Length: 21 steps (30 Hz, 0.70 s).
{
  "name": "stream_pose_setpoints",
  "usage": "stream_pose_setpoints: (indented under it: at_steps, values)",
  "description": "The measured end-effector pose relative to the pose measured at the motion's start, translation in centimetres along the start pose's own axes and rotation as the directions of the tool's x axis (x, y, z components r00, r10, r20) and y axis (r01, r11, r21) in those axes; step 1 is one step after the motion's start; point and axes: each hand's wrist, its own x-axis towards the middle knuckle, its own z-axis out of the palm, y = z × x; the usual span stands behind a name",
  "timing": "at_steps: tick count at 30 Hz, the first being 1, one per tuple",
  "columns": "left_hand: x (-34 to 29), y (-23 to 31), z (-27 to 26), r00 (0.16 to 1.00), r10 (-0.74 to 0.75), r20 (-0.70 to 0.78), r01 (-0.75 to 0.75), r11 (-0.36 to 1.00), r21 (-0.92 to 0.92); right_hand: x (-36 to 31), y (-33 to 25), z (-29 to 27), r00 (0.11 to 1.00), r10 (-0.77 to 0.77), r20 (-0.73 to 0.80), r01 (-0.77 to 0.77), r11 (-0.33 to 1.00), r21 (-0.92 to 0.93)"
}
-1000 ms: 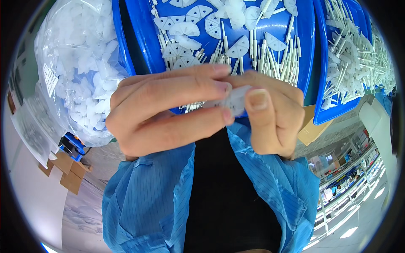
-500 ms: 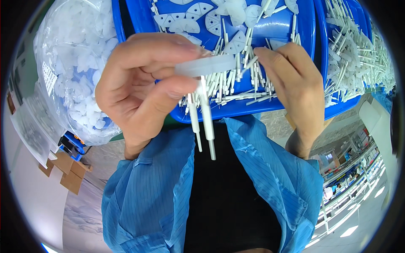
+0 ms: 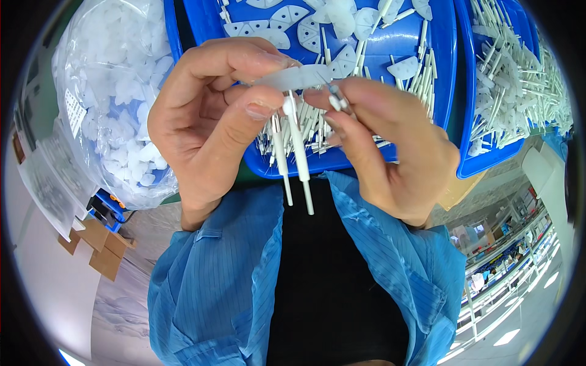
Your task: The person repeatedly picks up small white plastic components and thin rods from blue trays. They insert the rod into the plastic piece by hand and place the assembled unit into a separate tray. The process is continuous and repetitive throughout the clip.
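Observation:
My left hand [image 3: 210, 116] pinches a translucent white semicircular plastic plate [image 3: 293, 78] between thumb and fingers, seen nearly edge-on. Two thin white stepped rods [image 3: 298, 143] hang down from the plate, their upper ends at its underside. My right hand [image 3: 390, 143] is closed on another thin white rod [image 3: 339, 100], held at the right end of the plate. The rod's thin metallic-looking tip points up toward the plate; whether it touches I cannot tell. Right behind both hands lies a blue tray [image 3: 397, 46] with many loose rods [image 3: 427, 79] and semicircular plates with small holes [image 3: 309, 33].
At the left stands a clear plastic bag [image 3: 116, 91] full of translucent white pieces. A second blue tray [image 3: 488, 163] on the right holds more rods and plates. Cardboard pieces [image 3: 105, 253] lie low on the left, and shelving [image 3: 500, 268] stands at the right.
My right hand has moved left from the tray's rods to the plate's right end, bringing a rod with it. My left hand and its plate have shifted slightly upward.

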Motion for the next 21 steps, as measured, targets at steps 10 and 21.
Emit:
stream_pose_setpoints:
  at_steps: [10,21]
  values:
    - [-0.1,0.3,-0.1,0.999,-0.017,0.029,0.017,1.0,0.013,0.2,-0.7,1.3,0.98,0.195,-0.039,-0.198,0.974,-0.112]
    - [-0.1,-0.2,-0.4,0.997,0.056,0.058,-0.057,0.998,0.011,0.4,-0.7,1.9,0.99,-0.08,-0.116,0.04,0.95,-0.309]
